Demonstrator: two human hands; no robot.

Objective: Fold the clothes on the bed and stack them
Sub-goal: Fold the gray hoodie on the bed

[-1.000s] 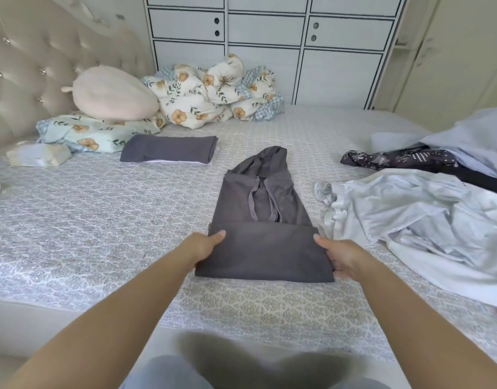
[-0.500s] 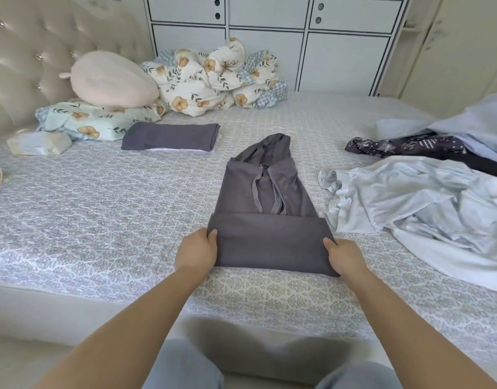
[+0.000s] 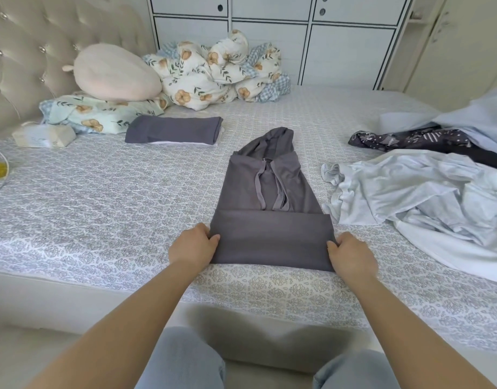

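Left hand [image 3: 193,246] grips the left edge of the folded lower band of the grey hoodie [image 3: 269,192], fingers curled onto the cloth. Right hand [image 3: 351,255] grips the opposite, right edge of the same band, thumb on top and fingers curled at the side. Both forearms reach out from the near edge of the bed [image 3: 101,197].

The hoodie lies flat on the patterned bedcover, near the front edge and roughly in the middle. Its sleeves are folded in, its bottom part is turned up into a band across the body, and its hood points toward the far side. Two drawstrings lie down the chest.

A folded grey garment [image 3: 173,130] rests on something white farther back and to the left, well apart from the hoodie. A loose pale blue garment [image 3: 410,192] lies crumpled just beside the hoodie's right edge. A dark patterned garment [image 3: 404,138] lies behind it, with more pale cloth at the far right.

At the headboard side sit a floral pillow [image 3: 95,116], a pale pink cushion [image 3: 115,73] on top of it, and a bundled floral quilt [image 3: 213,71].
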